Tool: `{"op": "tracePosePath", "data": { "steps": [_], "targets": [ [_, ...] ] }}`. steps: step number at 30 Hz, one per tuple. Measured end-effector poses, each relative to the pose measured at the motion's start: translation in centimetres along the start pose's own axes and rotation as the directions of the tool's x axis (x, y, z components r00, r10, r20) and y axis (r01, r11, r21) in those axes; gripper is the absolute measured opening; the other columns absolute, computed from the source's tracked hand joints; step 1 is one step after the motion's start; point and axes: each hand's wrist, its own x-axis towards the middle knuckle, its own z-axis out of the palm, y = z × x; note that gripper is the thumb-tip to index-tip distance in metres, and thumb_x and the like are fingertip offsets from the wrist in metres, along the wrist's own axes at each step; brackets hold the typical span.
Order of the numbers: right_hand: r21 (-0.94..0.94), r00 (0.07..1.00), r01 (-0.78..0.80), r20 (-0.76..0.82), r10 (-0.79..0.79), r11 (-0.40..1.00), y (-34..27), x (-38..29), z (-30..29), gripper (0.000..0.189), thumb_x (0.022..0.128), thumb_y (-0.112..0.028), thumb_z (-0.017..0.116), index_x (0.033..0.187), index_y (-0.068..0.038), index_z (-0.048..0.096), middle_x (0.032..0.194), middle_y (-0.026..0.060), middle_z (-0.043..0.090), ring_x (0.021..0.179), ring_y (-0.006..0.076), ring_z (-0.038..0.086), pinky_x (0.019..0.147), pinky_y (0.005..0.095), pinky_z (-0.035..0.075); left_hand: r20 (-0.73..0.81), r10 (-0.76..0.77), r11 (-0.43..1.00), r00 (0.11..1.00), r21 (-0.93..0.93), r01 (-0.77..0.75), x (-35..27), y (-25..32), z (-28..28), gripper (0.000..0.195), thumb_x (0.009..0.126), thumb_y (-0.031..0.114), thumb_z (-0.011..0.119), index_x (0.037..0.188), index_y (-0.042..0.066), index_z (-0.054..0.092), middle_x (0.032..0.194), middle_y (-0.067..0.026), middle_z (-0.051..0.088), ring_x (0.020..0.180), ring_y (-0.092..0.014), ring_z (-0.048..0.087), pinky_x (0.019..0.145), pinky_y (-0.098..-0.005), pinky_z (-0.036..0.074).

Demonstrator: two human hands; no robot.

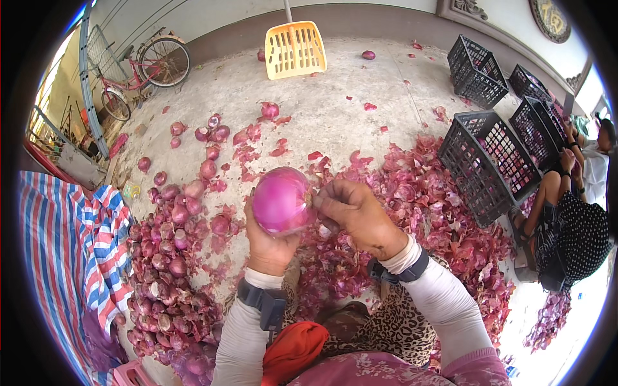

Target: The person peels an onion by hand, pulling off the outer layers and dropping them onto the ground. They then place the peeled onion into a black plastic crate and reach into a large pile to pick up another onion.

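Note:
My left hand point(271, 246) holds a large, shiny purple-red onion point(282, 200) from below and from its left side. At the onion's right end, my right hand point(357, 212) pinches the dry tip between thumb and bent forefinger. Below and to the left lies a heap of red onions point(166, 260) on the concrete floor. Loose papery onion skins point(425, 202) are piled thickly to the right and between my legs. Whether a piece of skin is between my right fingertips cannot be told.
Black plastic crates point(487, 164) stand at the right, beside seated people point(572, 231). A yellow slotted plastic shovel point(296, 50) is at the back wall, a bicycle point(145, 67) at the back left. Striped tarpaulin point(63, 251) covers the left side. Scattered onions point(207, 169) dot the floor.

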Motion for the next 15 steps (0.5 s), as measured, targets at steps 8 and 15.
{"op": "tracePosePath", "data": {
  "steps": [8, 15],
  "targets": [
    [0.186, 0.977, 0.163, 0.105, -0.184, 0.969, -1.0, -0.1, -1.4, 0.008, 0.090, -0.007, 0.062, 0.093, -0.002, 0.057, 0.081, 0.0005, 0.058, 0.070, 0.0064, 0.052, 0.060, 0.0212, 0.042, 0.006, -0.017, 0.999, 1.000, -0.050, 0.017, 0.5, -0.1, -0.6, 0.064, 0.088, 0.057, 0.045, 0.126, 0.007, 0.049, 0.116, -0.0136, 0.060, 0.103, -0.029, 0.060, 0.085, -0.0444, 0.052],
    [-0.196, 0.990, 0.141, 0.028, -0.138, 0.970, -1.0, -0.1, -0.8, 0.015, 0.089, -0.010, 0.065, 0.097, 0.000, 0.058, 0.080, 0.0015, 0.061, 0.068, 0.0070, 0.056, 0.058, 0.0232, 0.046, 0.051, -0.088, 0.995, 0.995, -0.050, 0.091, 0.5, 0.3, -1.0, 0.064, 0.088, 0.060, 0.043, 0.127, 0.010, 0.049, 0.111, -0.0135, 0.061, 0.098, -0.029, 0.062, 0.084, -0.0433, 0.052]
  ]
}}
